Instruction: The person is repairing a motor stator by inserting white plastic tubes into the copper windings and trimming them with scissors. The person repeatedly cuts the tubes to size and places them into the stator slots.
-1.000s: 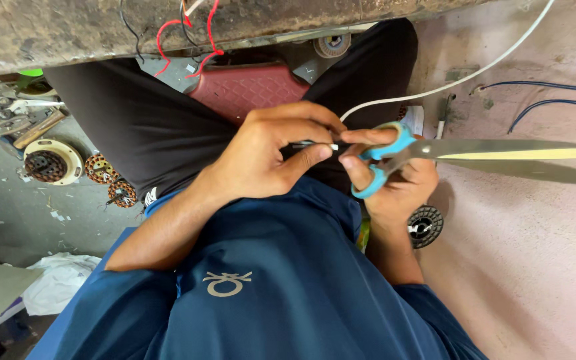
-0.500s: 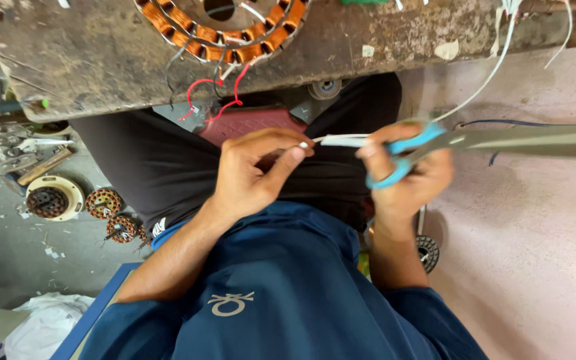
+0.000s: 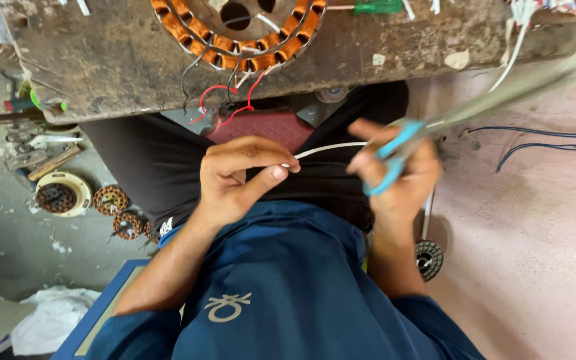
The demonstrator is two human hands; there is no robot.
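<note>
Over the lap, below the bench edge: left hand (image 3: 241, 177) pinches the end of a thin white insulated wire (image 3: 328, 149) between thumb and forefinger, fingers clenched on it. Right hand (image 3: 398, 177) grips blue-handled steel scissors (image 3: 435, 123), fingers through the loops; blades blurred, pointing up-right, so open or closed I cannot tell. Wire runs taut between both hands.

Progress, my read: wire end being trimmed or stripped, not yet joined to anything. Round stator with copper windings (image 3: 238, 33) sits on the bench with red and black leads (image 3: 225, 100) hanging loose, unconnected.

Rough, stained wooden bench (image 3: 101, 67), green-handled screwdriver (image 3: 375, 7) on top. Concrete floor (image 3: 541, 267), smaller wound coils (image 3: 111, 200) at left, dark loose cables (image 3: 548, 143) at right.
</note>
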